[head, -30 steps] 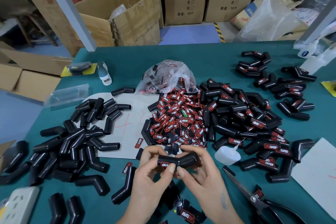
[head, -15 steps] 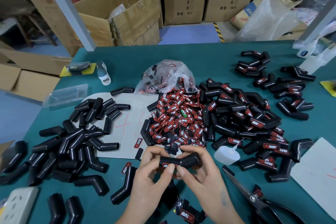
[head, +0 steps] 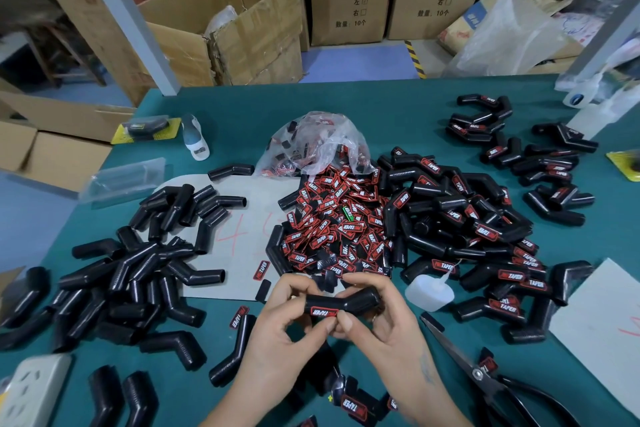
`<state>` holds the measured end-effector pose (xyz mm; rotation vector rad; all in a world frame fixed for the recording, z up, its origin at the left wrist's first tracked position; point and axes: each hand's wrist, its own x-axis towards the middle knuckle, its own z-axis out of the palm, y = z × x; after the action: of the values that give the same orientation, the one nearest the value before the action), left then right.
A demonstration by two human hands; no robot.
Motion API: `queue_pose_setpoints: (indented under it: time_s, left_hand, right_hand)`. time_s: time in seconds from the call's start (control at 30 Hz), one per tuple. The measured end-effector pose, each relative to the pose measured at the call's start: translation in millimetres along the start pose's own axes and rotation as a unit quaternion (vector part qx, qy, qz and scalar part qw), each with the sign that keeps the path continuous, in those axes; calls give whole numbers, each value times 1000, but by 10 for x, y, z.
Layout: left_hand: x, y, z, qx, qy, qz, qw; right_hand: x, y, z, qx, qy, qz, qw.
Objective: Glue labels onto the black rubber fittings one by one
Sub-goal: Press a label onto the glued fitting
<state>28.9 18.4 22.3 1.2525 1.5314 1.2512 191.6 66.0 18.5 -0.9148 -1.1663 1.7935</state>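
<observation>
Black fitting (head: 341, 305) lies crosswise between both hands; left hand (head: 277, 329) and right hand (head: 377, 326) grip it, thumbs pressing the label (head: 323, 312).

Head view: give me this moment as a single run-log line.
stage: pressing label | left hand: grips fitting | right hand: grips fitting | label: on fitting | glue bottle: on table
</observation>
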Motion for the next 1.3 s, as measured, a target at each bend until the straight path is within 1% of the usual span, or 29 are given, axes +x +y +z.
queue_pose_setpoints:
  time_s: [0.5,0.97,1.17,1.3]
  left_hand:
    - [17,-21,-9,-48,-7,-23,999]
    - [30,3,-27,-44,-16,-18,999]
    - [31,26,-22,-48,-25,-36,998]
    - [32,37,-43,-80,-36,-43,995]
  right_hand:
    - [-13,-30,-25,-3,-13,21,1000]
    - [-30,-77,-8,-13,-7,26,1000]
    - [-30,-46,-19,-13,0,25,1000]
    - [-24,-38,-17,-13,12,15,1000]
